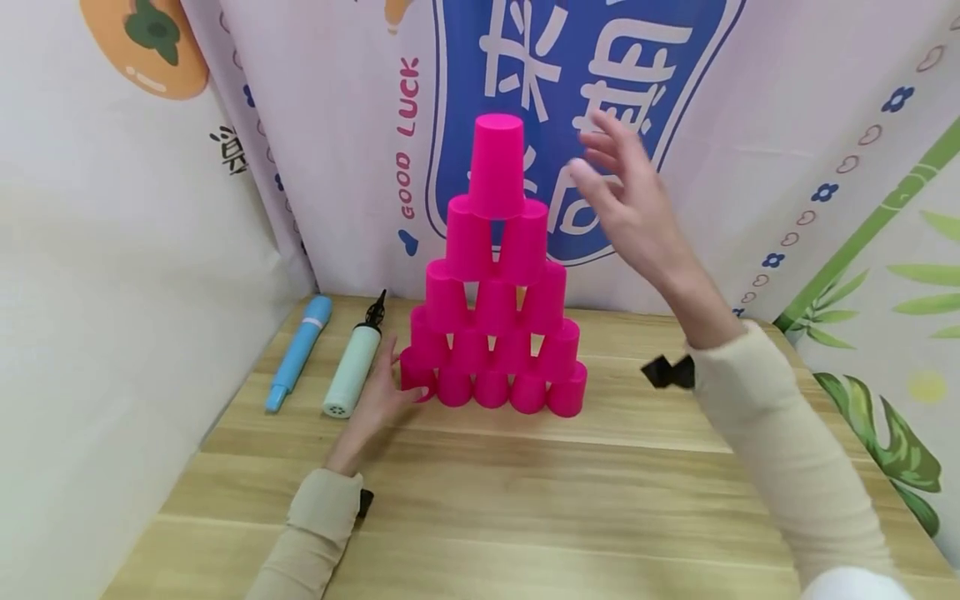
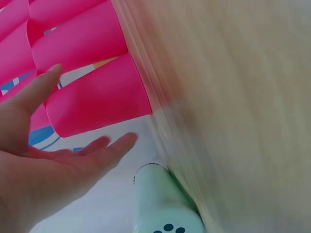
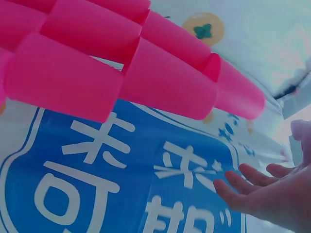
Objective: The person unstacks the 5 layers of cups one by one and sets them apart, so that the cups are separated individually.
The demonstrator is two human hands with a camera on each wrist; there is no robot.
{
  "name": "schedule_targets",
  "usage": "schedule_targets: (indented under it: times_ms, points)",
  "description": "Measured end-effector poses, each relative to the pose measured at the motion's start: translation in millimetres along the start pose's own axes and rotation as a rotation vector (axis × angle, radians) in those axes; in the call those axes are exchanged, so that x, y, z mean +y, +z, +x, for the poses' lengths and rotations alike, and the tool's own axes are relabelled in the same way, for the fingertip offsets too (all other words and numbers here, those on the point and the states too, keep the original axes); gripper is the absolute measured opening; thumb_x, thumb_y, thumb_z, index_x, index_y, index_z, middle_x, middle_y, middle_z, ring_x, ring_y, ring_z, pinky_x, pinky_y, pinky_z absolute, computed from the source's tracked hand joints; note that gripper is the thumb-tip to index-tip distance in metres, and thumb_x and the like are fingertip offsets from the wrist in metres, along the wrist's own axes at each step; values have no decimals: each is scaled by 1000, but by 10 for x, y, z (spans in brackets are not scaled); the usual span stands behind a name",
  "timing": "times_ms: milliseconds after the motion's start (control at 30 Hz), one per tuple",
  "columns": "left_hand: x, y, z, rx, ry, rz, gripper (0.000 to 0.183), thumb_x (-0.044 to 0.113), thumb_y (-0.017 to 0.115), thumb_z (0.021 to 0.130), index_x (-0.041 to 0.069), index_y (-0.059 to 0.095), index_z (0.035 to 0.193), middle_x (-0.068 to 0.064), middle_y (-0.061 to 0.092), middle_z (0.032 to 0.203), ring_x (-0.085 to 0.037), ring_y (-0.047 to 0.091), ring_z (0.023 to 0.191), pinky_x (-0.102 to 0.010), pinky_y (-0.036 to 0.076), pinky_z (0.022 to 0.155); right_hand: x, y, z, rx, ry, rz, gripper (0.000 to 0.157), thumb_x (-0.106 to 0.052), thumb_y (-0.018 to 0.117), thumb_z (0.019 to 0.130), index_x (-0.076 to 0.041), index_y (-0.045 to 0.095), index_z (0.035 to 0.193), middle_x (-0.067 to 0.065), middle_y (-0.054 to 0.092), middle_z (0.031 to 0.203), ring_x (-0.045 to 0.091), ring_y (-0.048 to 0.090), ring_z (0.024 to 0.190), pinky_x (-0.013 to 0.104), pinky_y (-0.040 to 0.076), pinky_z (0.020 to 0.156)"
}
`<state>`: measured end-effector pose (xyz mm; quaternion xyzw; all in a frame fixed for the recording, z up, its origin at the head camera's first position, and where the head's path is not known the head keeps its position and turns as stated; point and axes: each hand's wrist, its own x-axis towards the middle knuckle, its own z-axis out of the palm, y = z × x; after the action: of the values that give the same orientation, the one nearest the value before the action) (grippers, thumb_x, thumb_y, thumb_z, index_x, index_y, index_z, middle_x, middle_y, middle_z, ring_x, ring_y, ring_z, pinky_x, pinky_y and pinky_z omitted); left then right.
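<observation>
Pink cups [image 1: 491, 304] stand upside down in a pyramid of several rows, narrowing to a single top cup [image 1: 498, 167]. My left hand [image 1: 384, 398] is low at the pyramid's left end, beside the bottom-left cup [image 1: 417, 373]. In the left wrist view its thumb and fingers [image 2: 104, 158] spread loosely to either side of a cup [image 2: 99, 99], without curling round it. Up to the right of the top cup, my right hand [image 1: 637, 208] hangs in the air, holding nothing. The right wrist view shows its fingers [image 3: 233, 196] apart from the cups.
Left of the pyramid lie a pale green hand pump [image 1: 354, 367] with a black nozzle and a blue tube-shaped pump [image 1: 300, 350]. The wooden table [image 1: 525, 500] meets a printed cloth [image 1: 360, 208] close behind the cups. White cloth [image 1: 135, 292] rises along the left.
</observation>
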<state>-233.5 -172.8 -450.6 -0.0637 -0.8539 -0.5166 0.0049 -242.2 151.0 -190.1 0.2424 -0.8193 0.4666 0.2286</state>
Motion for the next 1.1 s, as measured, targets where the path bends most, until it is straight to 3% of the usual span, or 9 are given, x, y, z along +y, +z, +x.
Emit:
schedule_targets:
  times_ms: [167, 367, 467, 633, 967, 1100]
  points:
    - [-99, -6, -45, -56, -47, -13, 98, 4, 68, 87, 4, -5, 153, -34, 33, 143, -47, 38, 131, -55, 39, 104, -95, 217, 342, -167, 45, -70, 75, -48, 58, 91, -28, 21, 153, -3, 36, 151, 14, 37, 137, 36, 36, 110]
    - [-68, 30, 19, -85, -75, 26, 93, 11, 67, 88, 0, 2, 152, -31, 32, 147, -46, 38, 131, -53, 40, 105, -104, 316, 491, -217, 85, -13, 85, -49, 66, 84, -29, 20, 153, -3, 39, 148, 17, 42, 133, 44, 41, 105]
    - [-49, 35, 49, -83, -99, 40, 91, 11, 67, 88, 1, 4, 153, -29, 30, 149, -45, 38, 132, -52, 39, 106, -97, 351, 511, -224, 81, 3, 87, -47, 69, 82, -28, 22, 152, -1, 42, 145, 16, 46, 129, 42, 44, 103]
    - [-55, 10, 74, -72, -75, 64, 85, 9, 64, 90, -3, 6, 151, -30, 33, 147, -45, 41, 130, -53, 40, 105, -66, 406, 507, -203, 86, 24, 89, -43, 73, 80, -25, 24, 152, 2, 49, 138, 16, 51, 122, 39, 48, 99]
    - [-82, -19, 85, -60, -55, 75, 80, 9, 62, 91, -6, 9, 150, -30, 36, 146, -45, 44, 127, -52, 41, 103, -58, 448, 477, -168, 38, 35, 74, -37, 76, 79, -19, 42, 143, 1, 57, 123, 14, 56, 108, 35, 52, 89]
    - [-67, -16, 81, -59, -49, 62, 80, 10, 63, 91, -5, 11, 150, -29, 37, 145, -44, 45, 126, -52, 41, 103, -71, 433, 471, -124, 18, 45, 73, -36, 76, 80, -17, 42, 142, 1, 57, 120, 14, 56, 107, 33, 52, 89]
